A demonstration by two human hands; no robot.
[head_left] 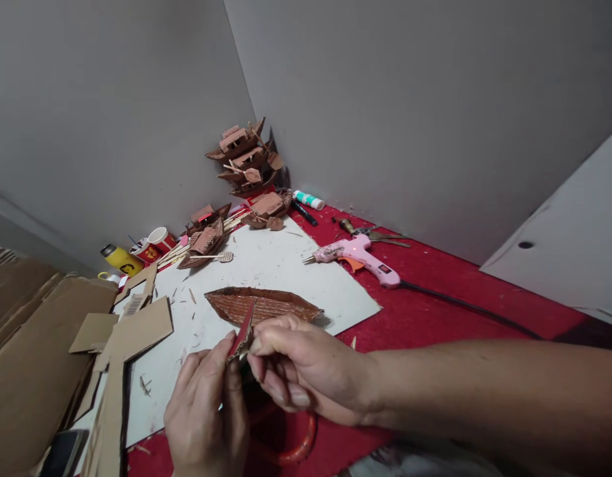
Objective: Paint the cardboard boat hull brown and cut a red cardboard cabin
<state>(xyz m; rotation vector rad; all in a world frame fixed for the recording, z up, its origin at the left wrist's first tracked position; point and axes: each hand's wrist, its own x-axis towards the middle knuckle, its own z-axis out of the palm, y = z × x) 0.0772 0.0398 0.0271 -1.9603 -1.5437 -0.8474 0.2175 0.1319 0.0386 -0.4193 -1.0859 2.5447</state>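
My left hand is closed around a small piece of red-faced corrugated cardboard, which stands up at a slant between thumb and fingers. At the torn-looking edge of that piece, my right hand pinches with thumb and forefinger; the exact spot gripped is partly hidden. Just beyond both hands, a brown model boat hull with a ribbed inside rests on the white board. Below my right hand a curved red handle shows, its other parts covered by my hands.
A pink glue gun with a black cord lies right of the board on the red tabletop. Finished model boats are stacked at the back corner. Cardboard offcuts, a yellow bottle and cups line the left.
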